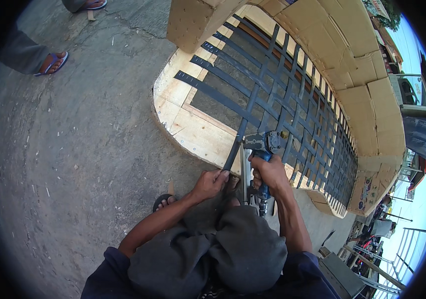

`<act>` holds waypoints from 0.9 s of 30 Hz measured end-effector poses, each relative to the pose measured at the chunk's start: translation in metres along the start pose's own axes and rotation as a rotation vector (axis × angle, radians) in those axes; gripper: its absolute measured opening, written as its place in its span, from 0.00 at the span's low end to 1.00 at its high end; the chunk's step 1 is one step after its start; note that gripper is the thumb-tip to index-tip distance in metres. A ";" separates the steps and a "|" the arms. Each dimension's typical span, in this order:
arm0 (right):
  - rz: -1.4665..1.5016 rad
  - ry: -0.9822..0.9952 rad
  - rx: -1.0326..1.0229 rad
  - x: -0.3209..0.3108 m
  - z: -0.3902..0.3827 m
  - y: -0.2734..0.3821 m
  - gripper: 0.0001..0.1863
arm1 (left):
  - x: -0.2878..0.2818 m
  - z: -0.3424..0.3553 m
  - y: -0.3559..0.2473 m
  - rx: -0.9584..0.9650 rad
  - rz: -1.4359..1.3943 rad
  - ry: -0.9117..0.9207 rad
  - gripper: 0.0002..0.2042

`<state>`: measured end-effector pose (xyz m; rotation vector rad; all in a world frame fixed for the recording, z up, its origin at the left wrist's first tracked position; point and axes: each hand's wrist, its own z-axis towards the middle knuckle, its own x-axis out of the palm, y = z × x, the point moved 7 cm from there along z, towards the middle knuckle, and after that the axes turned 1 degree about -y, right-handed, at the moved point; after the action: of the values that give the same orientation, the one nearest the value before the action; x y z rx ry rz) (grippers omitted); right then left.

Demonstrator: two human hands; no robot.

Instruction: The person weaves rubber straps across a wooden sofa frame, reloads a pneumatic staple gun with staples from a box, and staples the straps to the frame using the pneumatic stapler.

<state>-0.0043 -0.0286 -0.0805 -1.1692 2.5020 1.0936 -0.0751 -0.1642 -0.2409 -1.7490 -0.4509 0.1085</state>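
Observation:
My left hand (209,184) pinches the loose end of a black webbing strap (233,153) at the near edge of a curved wooden seat frame (200,139). That strap runs away from me across the frame and passes among other black straps (267,82), woven in a lattice over the opening. My right hand (271,174) is closed round the handle of a blue and black air staple gun (262,141). The gun's nose is beside the held strap, over the frame's near edge; whether it touches the wood I cannot tell.
Cardboard panels (352,60) cover the seat's raised back, and a cardboard-covered arm (193,25) rises at the far end. Another person's sandalled foot (53,63) is on the concrete ground (83,149) at the far left. My own sandalled foot (165,202) is below my left forearm.

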 end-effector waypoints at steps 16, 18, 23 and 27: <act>-0.013 0.008 -0.014 0.004 -0.009 -0.028 0.09 | 0.002 0.000 0.000 -0.009 -0.006 0.000 0.22; -0.079 0.030 -0.057 0.007 -0.013 -0.029 0.14 | 0.001 -0.001 -0.003 0.030 -0.005 -0.032 0.22; -0.158 0.000 -0.064 0.006 -0.024 -0.036 0.18 | 0.002 -0.001 -0.005 0.017 0.033 -0.025 0.22; -0.263 0.051 -0.082 0.012 -0.029 -0.043 0.11 | 0.002 0.000 0.001 -0.062 0.093 -0.008 0.21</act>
<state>0.0224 -0.0740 -0.0883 -1.5147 2.2727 1.1155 -0.0725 -0.1639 -0.2411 -1.8312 -0.3823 0.1699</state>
